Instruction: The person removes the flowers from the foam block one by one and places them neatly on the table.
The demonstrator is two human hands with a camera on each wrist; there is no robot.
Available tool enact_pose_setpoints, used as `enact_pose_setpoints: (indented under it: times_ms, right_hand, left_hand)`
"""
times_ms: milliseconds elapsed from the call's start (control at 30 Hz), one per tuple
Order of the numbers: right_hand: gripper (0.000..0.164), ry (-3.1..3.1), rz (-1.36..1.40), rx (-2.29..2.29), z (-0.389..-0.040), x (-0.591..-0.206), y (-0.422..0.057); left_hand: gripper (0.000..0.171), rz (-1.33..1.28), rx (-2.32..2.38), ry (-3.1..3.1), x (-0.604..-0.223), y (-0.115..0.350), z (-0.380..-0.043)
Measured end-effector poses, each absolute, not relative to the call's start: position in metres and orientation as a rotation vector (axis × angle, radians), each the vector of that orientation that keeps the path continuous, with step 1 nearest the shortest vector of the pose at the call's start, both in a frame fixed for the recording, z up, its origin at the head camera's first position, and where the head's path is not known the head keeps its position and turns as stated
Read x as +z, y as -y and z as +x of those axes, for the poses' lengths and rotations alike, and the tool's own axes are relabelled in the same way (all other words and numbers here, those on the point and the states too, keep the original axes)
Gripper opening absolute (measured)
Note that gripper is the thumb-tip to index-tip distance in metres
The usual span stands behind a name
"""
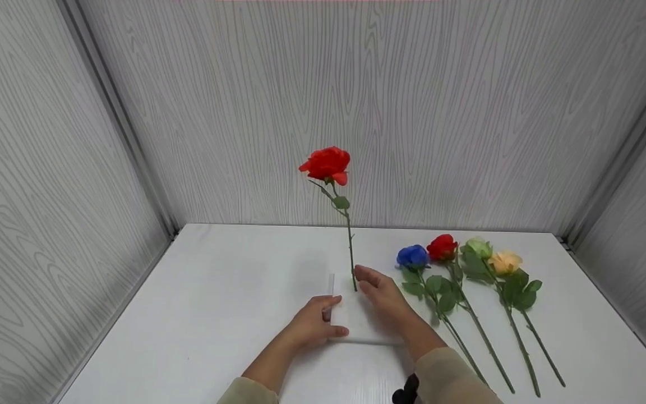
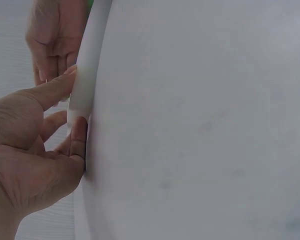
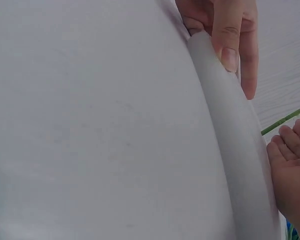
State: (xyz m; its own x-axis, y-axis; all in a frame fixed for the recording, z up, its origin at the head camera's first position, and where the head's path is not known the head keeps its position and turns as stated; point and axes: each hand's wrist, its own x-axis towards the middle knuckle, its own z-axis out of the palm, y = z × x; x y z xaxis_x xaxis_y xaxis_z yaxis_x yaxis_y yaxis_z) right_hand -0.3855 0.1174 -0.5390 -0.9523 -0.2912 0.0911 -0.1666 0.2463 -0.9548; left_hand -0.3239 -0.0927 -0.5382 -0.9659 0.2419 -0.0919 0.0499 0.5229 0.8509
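A single red rose [image 1: 327,163] stands upright, its green stem [image 1: 350,241] rising from a white slab [image 1: 356,322] on the table. My left hand [image 1: 312,322] grips the slab at its left side, the thumb near the front edge and a finger further back. Close beside the lower stem, my right hand [image 1: 382,294] is held with loosely bent fingers that do not close round it. Whether it touches the stem is hard to tell. In the right wrist view the stem [image 3: 285,120] passes just beyond the right hand's fingertips. The stem's lower end is partly hidden there.
To the right lie several roses: a blue one [image 1: 413,256], another red one [image 1: 442,247], a pale green one [image 1: 479,247] and a peach one [image 1: 505,262], stems toward the front. Grey wood-patterned panels [image 1: 441,112] stand behind and at both sides of the white table [image 1: 216,303].
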Motion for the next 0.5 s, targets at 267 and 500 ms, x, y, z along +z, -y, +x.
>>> enact_pose_setpoints:
  times_ms: [267, 500]
  right_hand:
    - [0.042, -2.409, -0.428, -1.795, -0.3843, -0.5351, -0.1148]
    - [0.034, -2.438, -0.245, -1.841, -0.3814, -0.5367, -0.1098]
  left_hand:
    - [0.082, 0.242, 1.412, -2.563, -0.5361, 0.0922, -0.3231]
    - [0.081, 0.236, 1.374, -2.569, -0.5361, 0.0934, -0.322]
